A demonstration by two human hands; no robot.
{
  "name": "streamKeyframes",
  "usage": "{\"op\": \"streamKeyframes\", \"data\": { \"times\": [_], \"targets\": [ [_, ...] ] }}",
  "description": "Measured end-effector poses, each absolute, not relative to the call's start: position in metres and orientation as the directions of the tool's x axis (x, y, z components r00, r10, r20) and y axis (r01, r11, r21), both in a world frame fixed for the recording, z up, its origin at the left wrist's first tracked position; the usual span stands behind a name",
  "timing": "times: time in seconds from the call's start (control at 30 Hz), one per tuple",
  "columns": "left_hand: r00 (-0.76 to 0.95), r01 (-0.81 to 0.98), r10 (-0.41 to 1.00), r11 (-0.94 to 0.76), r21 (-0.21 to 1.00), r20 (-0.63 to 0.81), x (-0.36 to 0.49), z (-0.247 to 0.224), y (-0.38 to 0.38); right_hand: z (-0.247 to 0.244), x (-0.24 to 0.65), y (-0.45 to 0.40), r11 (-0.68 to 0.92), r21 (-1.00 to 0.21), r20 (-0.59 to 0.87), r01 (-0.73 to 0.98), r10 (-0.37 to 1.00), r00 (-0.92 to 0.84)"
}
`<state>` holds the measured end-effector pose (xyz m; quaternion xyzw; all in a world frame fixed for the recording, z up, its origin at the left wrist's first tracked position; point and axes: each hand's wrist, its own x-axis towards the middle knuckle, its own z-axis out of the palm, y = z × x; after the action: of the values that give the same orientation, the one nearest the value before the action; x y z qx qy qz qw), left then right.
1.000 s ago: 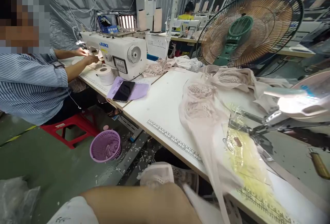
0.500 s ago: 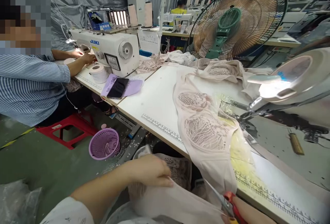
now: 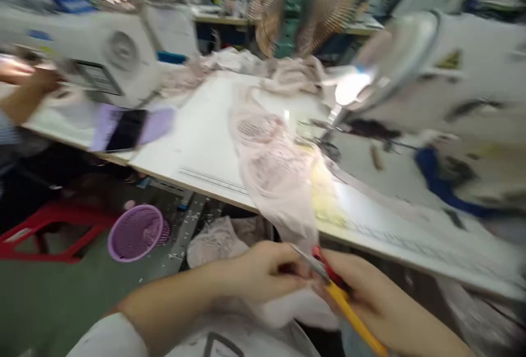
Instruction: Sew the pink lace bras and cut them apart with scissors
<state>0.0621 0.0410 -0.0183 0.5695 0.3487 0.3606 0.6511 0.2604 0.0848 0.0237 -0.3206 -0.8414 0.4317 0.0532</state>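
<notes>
My left hand (image 3: 263,272) is closed in a pinch on pale pink fabric (image 3: 291,307) just off the table's front edge. In my right hand (image 3: 365,275) are scissors (image 3: 343,305) with red and yellow handles, their blades pointing up and left, close to my left fingers. Beyond both hands a pale pink lace bra (image 3: 275,165) lies over the table edge, one end hanging down toward them. Another lace piece (image 3: 217,242) sits below the edge, left of the bra. Blur hides whether the blades touch the fabric.
A sewing machine (image 3: 472,77) with a lit lamp (image 3: 351,87) stands on the right. Along the white table (image 3: 201,137) lie more garments (image 3: 296,74) and a phone (image 3: 127,129) on purple paper. A person's hand (image 3: 43,80) works at the left machine. A purple basket (image 3: 135,233) is on the floor.
The view has swung right and down. My right hand with the scissors has come up beside my left hand, which still grips the fabric; the two are now close together.
</notes>
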Motion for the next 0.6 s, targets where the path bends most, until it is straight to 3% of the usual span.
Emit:
{"op": "streamKeyframes", "data": {
  "times": [0.1,0.2,0.6],
  "targets": [
    [0.53,-0.085,0.808,0.351,0.933,-0.256,0.048,-0.019,0.04,0.032,0.254,0.095,0.404,-0.803,-0.199,0.439,0.512,-0.836],
    [0.481,-0.058,0.781,0.481,0.875,-0.398,0.039,-0.029,0.048,0.023,0.258,0.111,0.44,-0.797,-0.155,0.415,0.515,-0.843],
    [0.309,-0.154,0.764,0.627,0.763,-0.566,0.063,-0.019,0.051,0.017,0.265,0.116,0.487,-0.798,-0.077,0.355,0.502,-0.861]
  ]
}}
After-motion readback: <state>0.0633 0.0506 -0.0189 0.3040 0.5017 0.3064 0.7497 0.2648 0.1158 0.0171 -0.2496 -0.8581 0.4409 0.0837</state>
